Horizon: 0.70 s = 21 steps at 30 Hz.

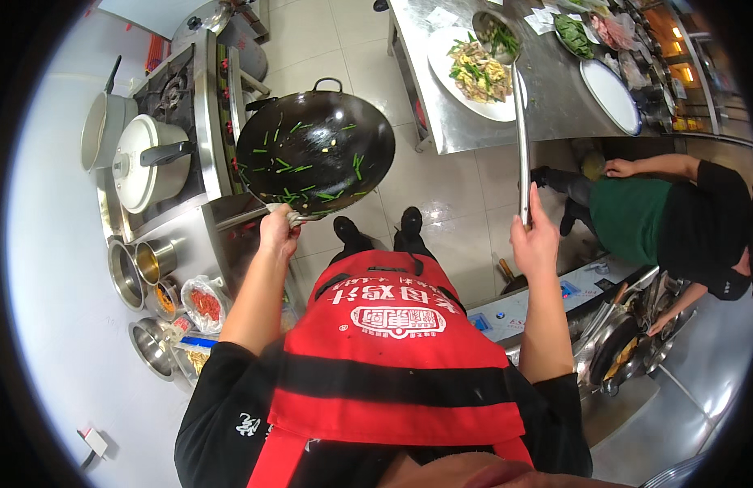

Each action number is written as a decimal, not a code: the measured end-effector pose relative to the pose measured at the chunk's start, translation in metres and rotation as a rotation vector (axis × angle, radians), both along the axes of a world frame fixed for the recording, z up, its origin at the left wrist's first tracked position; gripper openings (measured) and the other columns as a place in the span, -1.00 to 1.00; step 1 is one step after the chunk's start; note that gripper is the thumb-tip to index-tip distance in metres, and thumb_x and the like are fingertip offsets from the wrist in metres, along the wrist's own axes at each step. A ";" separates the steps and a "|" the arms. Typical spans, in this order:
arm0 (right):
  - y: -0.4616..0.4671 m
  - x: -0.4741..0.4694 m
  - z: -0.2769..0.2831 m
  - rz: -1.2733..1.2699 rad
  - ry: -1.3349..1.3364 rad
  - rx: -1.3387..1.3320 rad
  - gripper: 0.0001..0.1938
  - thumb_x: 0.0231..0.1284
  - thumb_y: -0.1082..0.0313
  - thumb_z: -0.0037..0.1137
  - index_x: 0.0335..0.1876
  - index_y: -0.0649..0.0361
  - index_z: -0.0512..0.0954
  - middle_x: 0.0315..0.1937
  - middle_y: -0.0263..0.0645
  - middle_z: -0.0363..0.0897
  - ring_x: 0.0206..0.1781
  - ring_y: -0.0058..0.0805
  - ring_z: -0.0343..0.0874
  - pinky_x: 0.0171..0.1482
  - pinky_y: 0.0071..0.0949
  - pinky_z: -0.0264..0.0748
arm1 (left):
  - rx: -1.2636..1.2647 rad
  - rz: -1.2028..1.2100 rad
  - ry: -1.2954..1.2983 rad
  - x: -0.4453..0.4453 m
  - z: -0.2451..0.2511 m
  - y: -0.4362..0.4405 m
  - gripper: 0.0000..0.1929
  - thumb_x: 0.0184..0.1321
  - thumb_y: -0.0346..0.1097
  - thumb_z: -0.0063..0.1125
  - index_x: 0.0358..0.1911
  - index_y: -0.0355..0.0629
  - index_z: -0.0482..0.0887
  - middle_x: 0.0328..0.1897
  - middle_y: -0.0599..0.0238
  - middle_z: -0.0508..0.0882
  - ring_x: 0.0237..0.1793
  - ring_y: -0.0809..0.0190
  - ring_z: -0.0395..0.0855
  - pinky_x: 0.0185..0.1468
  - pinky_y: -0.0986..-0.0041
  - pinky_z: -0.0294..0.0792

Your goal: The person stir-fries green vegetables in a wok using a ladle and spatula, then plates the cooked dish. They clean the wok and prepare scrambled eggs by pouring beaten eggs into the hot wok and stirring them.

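My left hand (280, 232) grips a cloth (286, 215) at the near handle of a black wok (315, 152), held over the floor beside the stove. Pieces of green stalk and a few pale bits cling to the wok's inside. In my right hand (535, 235) is the long handle of a metal ladle (498, 38). The ladle's bowl holds more green pieces and hangs over the far right edge of a white plate (440, 79). On that plate lies a heap of cooked food with egg, green stalks and pale strips (479, 73).
A steel table (462, 137) bears an oval white plate (609, 97) and a dish of green leaves (573, 36). At left, a pressure cooker (150, 161) sits on the gas stove (208, 122), with metal pots nearby. A co-worker (663, 213) in a green apron stands at right beside another wok.
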State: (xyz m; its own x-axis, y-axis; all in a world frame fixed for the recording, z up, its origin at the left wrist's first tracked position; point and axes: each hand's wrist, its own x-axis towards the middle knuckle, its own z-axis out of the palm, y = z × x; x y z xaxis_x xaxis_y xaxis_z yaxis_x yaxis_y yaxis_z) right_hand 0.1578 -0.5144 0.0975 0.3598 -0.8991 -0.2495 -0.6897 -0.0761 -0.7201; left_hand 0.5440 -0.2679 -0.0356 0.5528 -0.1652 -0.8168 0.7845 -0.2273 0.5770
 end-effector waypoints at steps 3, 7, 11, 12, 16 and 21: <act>-0.026 -0.013 -0.031 0.035 0.092 -0.249 -0.37 0.18 0.43 0.11 0.44 0.10 0.34 -0.40 -0.01 0.58 -0.46 -0.33 0.51 -0.25 -0.40 0.51 | 0.030 0.029 0.001 -0.001 -0.006 0.004 -0.92 0.15 -0.43 0.06 -0.44 -0.26 0.50 -0.55 0.17 0.58 -0.67 0.24 0.54 -0.68 0.52 0.24; -0.040 -0.021 -0.041 0.029 0.173 -0.228 -0.36 0.17 0.43 0.14 0.44 0.06 0.34 -0.38 -0.03 0.62 -0.46 -0.36 0.50 -0.24 -0.45 0.51 | 0.068 0.035 -0.002 -0.004 -0.011 0.016 -0.92 0.15 -0.43 0.05 -0.42 -0.28 0.50 -0.54 0.12 0.59 -0.66 0.20 0.57 -0.68 0.53 0.25; -0.044 -0.025 -0.036 0.036 0.189 -0.215 -0.36 0.14 0.43 0.12 0.43 0.08 0.35 -0.29 0.08 0.62 -0.30 0.02 0.62 -0.18 -0.22 0.53 | 0.087 0.047 0.017 -0.007 -0.013 0.023 -0.92 0.17 -0.42 0.05 -0.36 -0.29 0.51 -0.52 0.10 0.62 -0.64 0.16 0.60 -0.68 0.52 0.27; -0.045 -0.027 -0.035 0.061 0.186 -0.260 -0.36 0.14 0.43 0.12 0.44 0.08 0.35 -0.28 0.07 0.62 -0.29 0.02 0.62 -0.18 -0.22 0.54 | 0.087 0.055 0.015 -0.010 -0.007 0.020 -0.92 0.18 -0.41 0.05 -0.35 -0.29 0.52 -0.52 0.10 0.63 -0.63 0.16 0.60 -0.68 0.52 0.27; -0.036 -0.036 -0.038 0.079 0.111 -0.390 -0.35 0.16 0.44 0.11 0.45 0.09 0.33 -0.22 0.05 0.63 -0.25 0.01 0.62 -0.15 -0.19 0.54 | 0.096 0.067 0.007 -0.013 -0.012 0.025 -0.90 0.20 -0.40 0.05 -0.32 -0.29 0.53 -0.48 0.09 0.65 -0.62 0.16 0.61 -0.66 0.52 0.28; -0.036 -0.045 -0.062 0.088 0.176 -0.350 -0.36 0.14 0.48 0.11 0.43 0.13 0.36 -0.26 0.06 0.62 -0.26 -0.01 0.63 -0.14 -0.26 0.55 | 0.082 0.065 0.001 -0.020 0.005 0.011 -0.92 0.19 -0.41 0.04 -0.35 -0.28 0.52 -0.51 0.10 0.64 -0.62 0.17 0.61 -0.66 0.53 0.29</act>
State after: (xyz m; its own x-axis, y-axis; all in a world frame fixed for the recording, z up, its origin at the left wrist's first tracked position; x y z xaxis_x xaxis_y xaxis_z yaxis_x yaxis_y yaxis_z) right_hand 0.1124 -0.5505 0.0353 0.4186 -0.9082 0.0016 -0.7801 -0.3604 -0.5115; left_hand 0.5244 -0.2571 -0.0302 0.5593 -0.0616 -0.8267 0.7998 -0.2222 0.5576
